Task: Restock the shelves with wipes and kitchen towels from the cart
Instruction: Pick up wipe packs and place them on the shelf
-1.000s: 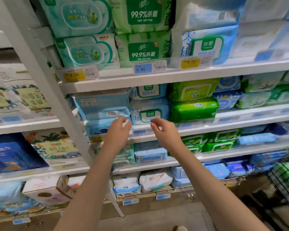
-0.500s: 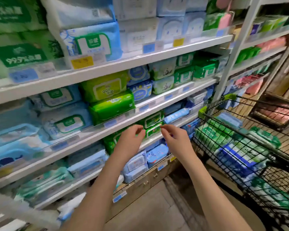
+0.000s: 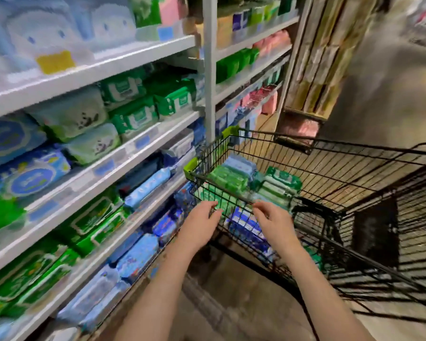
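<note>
Beside the shelves (image 3: 113, 148), cart (image 3: 305, 153) of wipes (image 3: 234, 178), just beyond both empty hands

One wide-angle view from the person's head looks forward and down along an aisle. The shelves (image 3: 108, 70) run close along the left; the cart (image 3: 342, 173) stands just ahead on the right. The left hand (image 3: 199, 225) and right hand (image 3: 273, 222) sit near, low at centre.
</note>
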{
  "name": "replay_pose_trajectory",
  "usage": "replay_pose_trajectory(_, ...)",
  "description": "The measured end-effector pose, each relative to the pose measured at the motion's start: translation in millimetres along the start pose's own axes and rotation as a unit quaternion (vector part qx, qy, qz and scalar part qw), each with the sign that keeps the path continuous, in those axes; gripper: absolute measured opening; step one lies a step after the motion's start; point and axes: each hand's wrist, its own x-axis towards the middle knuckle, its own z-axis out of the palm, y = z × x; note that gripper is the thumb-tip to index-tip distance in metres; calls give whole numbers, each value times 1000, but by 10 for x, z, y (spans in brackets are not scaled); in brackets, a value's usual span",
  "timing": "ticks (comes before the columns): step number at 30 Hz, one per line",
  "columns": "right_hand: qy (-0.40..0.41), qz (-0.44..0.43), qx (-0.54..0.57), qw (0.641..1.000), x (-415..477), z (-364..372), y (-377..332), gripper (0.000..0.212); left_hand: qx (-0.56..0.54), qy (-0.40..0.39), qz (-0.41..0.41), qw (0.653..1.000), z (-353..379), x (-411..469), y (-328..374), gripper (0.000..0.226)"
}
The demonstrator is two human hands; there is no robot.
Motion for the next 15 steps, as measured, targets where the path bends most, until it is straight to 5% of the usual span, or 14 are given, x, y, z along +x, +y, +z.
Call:
replay_pose_trajectory(10, -59, 143, -75, 985, 1111, -65, 827, 28, 116, -124, 47, 984, 728, 1559, -42, 36)
replay_pose_trajectory(15, -176, 252, -84, 948, 1543, 41, 1303, 35, 258, -270, 35, 927, 1072, 2289, -28, 41)
